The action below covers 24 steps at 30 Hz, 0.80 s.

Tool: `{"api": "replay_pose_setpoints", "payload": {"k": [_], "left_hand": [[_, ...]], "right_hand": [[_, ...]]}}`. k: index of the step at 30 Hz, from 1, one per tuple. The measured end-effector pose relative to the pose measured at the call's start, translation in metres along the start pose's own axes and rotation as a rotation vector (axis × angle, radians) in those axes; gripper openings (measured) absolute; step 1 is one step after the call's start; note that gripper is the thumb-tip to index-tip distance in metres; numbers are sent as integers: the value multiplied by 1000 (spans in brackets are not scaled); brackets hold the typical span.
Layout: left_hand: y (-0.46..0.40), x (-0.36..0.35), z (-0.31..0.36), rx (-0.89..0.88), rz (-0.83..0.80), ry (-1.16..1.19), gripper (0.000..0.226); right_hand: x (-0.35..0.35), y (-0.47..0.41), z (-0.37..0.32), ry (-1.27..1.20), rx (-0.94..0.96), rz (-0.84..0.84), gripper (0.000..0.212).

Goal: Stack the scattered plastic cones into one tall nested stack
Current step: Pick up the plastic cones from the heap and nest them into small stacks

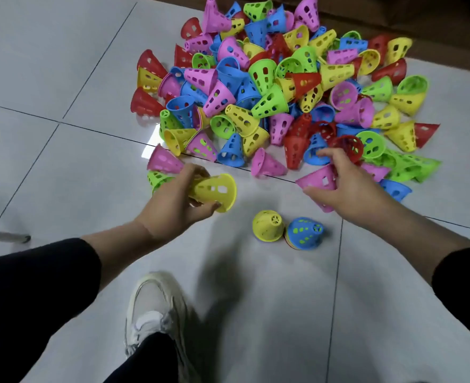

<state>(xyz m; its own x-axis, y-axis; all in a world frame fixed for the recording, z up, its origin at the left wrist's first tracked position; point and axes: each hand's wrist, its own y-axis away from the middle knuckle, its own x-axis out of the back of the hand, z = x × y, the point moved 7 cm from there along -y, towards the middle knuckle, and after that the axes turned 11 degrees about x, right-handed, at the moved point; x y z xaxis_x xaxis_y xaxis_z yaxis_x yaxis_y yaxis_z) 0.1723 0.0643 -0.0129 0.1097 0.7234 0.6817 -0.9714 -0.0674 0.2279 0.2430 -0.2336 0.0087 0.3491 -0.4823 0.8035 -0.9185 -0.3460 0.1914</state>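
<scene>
1. Only a start appears to have been made: the blue-topped stack (305,233) stands upright on the floor (62,78), wide end down. Rims of other colours peek out beneath it, so a few cones look nested there already, though how many cannot be told.

2. A single yellow cone (268,225) stands just beside that stack, touching or nearly touching it, and is not nested into it.

3. The left hand (177,200) has its grip clenched around a yellow held cone (214,192), fingers wrapped about the narrow end, the wide mouth pointing to the right. It is off the floor and well apart from the stack.

4. The right hand (344,183) grasps a pink cone (321,179) at the near edge of the heap, thumb below and fingers curled over it. Whether the cone is already lifted clear of the floor I cannot tell.

5. What is left is nearly everything: the big pile (278,87) of red, yellow, green, blue and pink cones lies jumbled on the floor beyond the hands, with strays at its near edge.

6. My judgement: the task is at an early stage, with two cones in hand awaiting placement and the pile barely reduced.
</scene>
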Motion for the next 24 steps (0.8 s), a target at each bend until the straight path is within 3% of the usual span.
{"api": "replay_pose_setpoints", "payload": {"k": [5,10,16,18,21,24], "left_hand": [[7,-68,76,-223,-176,-155,55],[0,-115,88,-273,-290,-410,54],[-10,-128,76,-235,-332,-423,65],[-7,-125,71,-205,-357,-365,74],[0,-99,55,-165,-262,-243,60],[-3,-40,13,-34,91,-96,37]], "right_hand": [[-6,48,5,337,-9,-274,86],[-32,51,0,427,17,-332,90],[-20,35,-9,598,26,-417,49],[-31,33,-5,606,-19,-506,48],[-45,22,0,555,-50,-511,69],[-31,-8,-5,410,-40,-217,72]]}}
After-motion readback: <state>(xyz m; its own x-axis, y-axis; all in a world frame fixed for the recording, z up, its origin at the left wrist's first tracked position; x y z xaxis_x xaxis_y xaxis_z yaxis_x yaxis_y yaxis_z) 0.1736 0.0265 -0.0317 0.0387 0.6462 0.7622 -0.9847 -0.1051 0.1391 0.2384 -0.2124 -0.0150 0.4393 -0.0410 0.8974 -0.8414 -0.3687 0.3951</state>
